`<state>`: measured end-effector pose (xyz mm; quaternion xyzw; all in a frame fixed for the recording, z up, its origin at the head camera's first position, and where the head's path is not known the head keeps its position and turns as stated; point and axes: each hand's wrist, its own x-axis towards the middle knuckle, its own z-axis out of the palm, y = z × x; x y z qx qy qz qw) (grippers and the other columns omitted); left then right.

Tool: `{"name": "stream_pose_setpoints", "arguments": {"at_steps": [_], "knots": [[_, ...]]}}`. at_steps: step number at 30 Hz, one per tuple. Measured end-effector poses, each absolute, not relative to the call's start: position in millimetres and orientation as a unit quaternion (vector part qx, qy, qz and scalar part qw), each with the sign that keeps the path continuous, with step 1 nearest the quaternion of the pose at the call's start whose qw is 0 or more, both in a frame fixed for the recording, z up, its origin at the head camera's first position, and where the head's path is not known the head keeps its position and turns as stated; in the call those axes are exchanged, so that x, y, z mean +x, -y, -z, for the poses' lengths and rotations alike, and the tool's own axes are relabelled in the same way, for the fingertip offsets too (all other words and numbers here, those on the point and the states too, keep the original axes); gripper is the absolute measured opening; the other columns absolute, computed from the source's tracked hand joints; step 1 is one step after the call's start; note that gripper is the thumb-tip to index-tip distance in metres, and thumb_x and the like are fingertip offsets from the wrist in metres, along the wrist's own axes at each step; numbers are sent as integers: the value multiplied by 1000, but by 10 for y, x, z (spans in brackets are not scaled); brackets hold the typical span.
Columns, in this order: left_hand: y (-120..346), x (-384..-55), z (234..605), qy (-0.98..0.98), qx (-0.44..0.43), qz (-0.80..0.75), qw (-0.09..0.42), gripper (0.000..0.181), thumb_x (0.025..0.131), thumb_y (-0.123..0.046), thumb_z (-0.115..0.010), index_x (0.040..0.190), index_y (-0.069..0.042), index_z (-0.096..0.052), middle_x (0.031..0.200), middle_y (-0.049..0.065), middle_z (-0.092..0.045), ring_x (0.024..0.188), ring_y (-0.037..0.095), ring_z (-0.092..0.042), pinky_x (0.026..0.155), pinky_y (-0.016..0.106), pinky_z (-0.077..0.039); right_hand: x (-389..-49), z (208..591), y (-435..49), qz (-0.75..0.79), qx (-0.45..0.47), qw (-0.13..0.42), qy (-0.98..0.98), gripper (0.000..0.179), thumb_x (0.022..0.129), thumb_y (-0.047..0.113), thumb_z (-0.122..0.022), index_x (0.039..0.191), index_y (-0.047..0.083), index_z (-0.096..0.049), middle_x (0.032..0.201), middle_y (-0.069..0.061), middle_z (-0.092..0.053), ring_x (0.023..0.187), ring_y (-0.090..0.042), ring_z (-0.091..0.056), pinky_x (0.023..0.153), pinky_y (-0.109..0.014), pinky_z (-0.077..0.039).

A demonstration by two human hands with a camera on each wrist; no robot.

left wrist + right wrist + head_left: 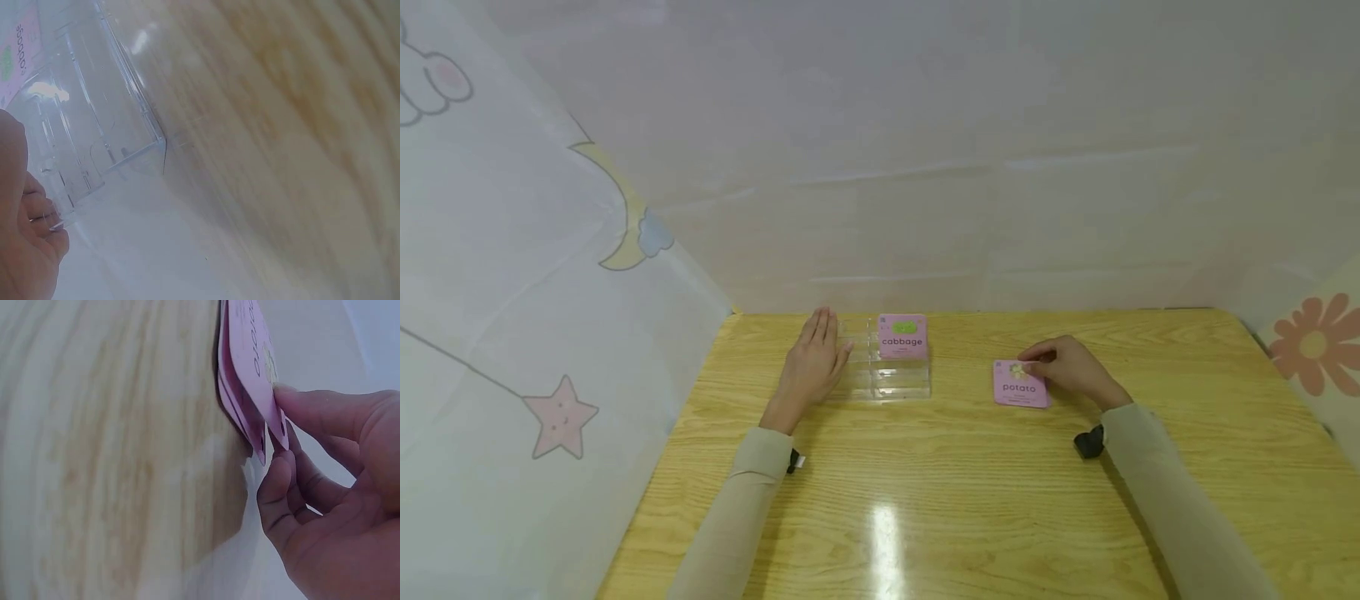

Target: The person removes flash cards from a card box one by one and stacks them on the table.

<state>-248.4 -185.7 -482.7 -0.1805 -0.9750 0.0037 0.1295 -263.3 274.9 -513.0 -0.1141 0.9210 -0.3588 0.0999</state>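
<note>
A clear plastic card rack (901, 382) with stepped tiers stands near the table's back edge. One pink "cabbage" card (902, 337) is upright in its right column. My left hand (811, 362) rests along the rack's left side, fingers extended together and thumb apart. In the left wrist view, its fingertips (57, 240) touch the rack's edge. To the right lies a small stack of pink cards (234, 411). My right hand (1070, 368) pinches the top one, a "potato" card (1019, 388), between thumb and fingers. That card's near edge is raised off those beneath.
The wood-grain table (940, 500) meets a pale sheet wall (925, 208) behind. Another printed sheet with a star (561, 418) borders the left, and one with a flower (1313, 343) the right. Dark straps with cameras (1088, 442) sit at the wrists.
</note>
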Motion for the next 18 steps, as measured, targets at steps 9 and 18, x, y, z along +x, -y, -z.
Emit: {"name": "stream_pose_setpoints", "arguments": {"at_steps": [9,18], "knots": [[1856,-2475,4818,976,-177,-2,124,72,115,-44,-29,162,11,-24,170,28,-25,163,39,-23,136,46,-21,-2636,5131,-2761,357,-107,95,-923,25,101,18,-70,121,6,-78,125,-20,-73,98,-23,-62,80,-26,-50],[1856,-2475,4820,977,-176,-2,118,72,116,-45,-27,162,10,-23,171,28,-24,164,39,-21,136,46,-20,-2607,5134,-2757,360,-111,82,-923,23,101,15,-70,120,5,-78,123,-21,-73,100,-24,-64,81,-29,-51]]}}
